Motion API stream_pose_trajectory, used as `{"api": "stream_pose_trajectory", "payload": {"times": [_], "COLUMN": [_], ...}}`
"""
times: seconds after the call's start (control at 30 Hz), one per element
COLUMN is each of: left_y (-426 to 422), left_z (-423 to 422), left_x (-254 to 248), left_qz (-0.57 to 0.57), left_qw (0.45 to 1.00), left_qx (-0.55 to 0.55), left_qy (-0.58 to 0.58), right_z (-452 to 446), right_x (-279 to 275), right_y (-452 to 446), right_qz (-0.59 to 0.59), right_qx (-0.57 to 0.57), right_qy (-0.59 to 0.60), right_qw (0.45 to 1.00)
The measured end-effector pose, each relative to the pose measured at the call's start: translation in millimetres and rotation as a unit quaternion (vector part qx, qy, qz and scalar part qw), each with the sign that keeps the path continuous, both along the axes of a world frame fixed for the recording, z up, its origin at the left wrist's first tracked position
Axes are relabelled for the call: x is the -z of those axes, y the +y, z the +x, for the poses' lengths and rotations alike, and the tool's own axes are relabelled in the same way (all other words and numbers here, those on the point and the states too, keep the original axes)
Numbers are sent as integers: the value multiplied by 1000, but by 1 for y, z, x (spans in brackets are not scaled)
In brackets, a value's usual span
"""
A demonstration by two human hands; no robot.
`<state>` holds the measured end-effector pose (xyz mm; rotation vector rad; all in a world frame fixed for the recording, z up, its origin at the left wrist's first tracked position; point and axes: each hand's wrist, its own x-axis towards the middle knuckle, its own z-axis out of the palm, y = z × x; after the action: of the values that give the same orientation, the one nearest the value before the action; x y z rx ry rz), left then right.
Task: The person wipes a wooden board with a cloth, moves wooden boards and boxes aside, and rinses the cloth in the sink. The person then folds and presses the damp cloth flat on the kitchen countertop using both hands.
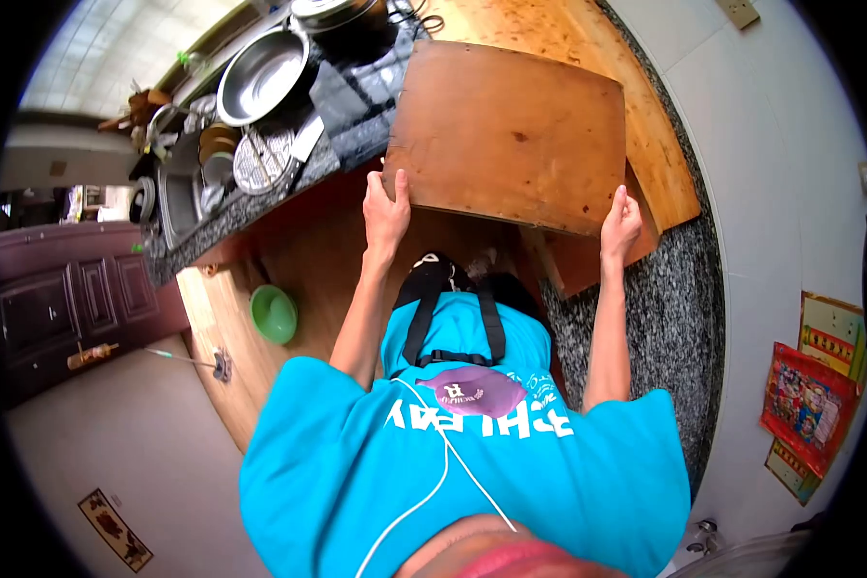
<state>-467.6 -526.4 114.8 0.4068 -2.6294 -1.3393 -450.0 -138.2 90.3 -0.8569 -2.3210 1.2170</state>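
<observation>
A wide brown wooden board (511, 135) is held out in front of my body by its near corners. My left hand (386, 207) grips its left edge near the lower corner, thumb on top and fingers beneath. At the lower right corner, my right hand (621, 223) is closed round the edge. The board's far part lies over a lighter wooden surface (665, 125). Below its right side, another brown wooden piece (583, 265) shows in part.
On the left are a granite counter (250, 207) with a steel pan (263, 75), a knife (306, 138) and a sink (175, 197). A green basin (274, 314) and a mop (222, 366) are on the floor. Speckled granite (636, 337) runs along the right.
</observation>
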Motion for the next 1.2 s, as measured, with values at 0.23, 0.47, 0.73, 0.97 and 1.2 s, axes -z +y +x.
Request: {"api": "stream_pose_trajectory", "payload": {"times": [0.23, 0.47, 0.73, 0.97, 1.2], "left_y": [19, 37, 54, 67, 113], "left_z": [-96, -206, -306, -363, -430], "left_x": [2, 11, 35, 62, 62], "left_qz": [-5, -25, -15, -1, -26], "left_qw": [996, 982, 971, 963, 942], "left_qx": [83, 177, 212, 254, 328], "left_qy": [-22, -62, -106, -86, -58], "right_z": [-107, -196, -263, -276, -268], "right_x": [6, 18, 43, 71, 61], "right_y": [27, 52, 68, 72, 92], "right_qz": [24, 46, 25, 12, -47], "right_qx": [6, 44, 63, 122, 176], "right_qy": [6, -25, -96, -76, -107], "right_qw": [1000, 998, 993, 990, 978]}}
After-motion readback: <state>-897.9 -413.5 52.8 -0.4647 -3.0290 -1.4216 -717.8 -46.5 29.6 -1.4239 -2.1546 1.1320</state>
